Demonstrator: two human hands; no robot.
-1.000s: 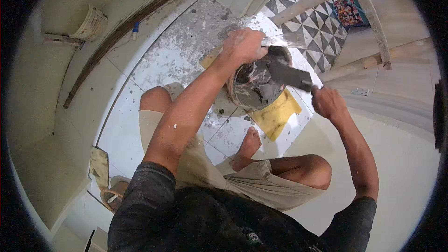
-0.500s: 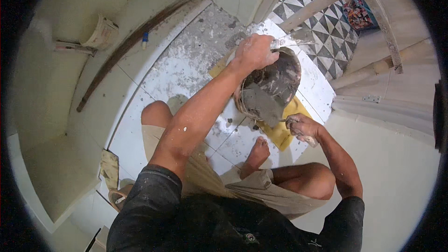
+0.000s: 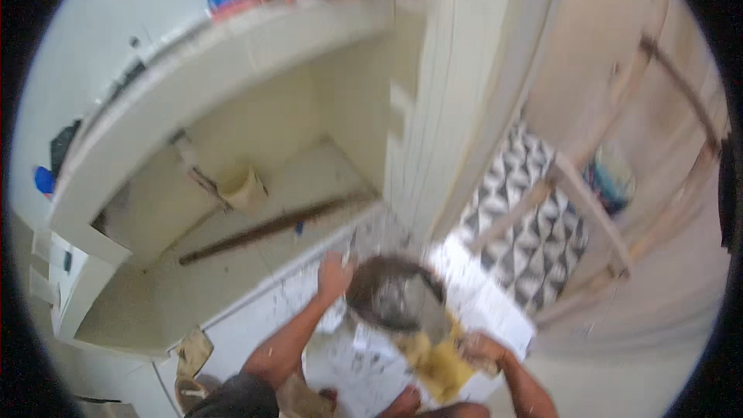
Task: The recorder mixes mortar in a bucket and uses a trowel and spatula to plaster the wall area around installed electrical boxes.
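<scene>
Grey mortar (image 3: 393, 299) in the bucket (image 3: 377, 269) looks mixed, with plenty left, as the right hand (image 3: 481, 348) grips a trowel (image 3: 433, 316) across its rim; blur hides whether the left hand (image 3: 334, 277), beside it, grasps anything.

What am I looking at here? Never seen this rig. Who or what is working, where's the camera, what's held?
There is no robot: these are a person's bare hands. The camera sits on the person's head and looks down through a wide fisheye lens, so straight edges bend and the corners go black.

The right hand holds a flat-bladed tool whose grey blade reaches over the rim of a bucket with grey paste inside. The left hand is at the bucket's left side; blur hides what it grips.

The bucket stands on a white tiled floor, with a yellow sheet partly under the tool. A wooden ladder-like frame is at upper right.
</scene>
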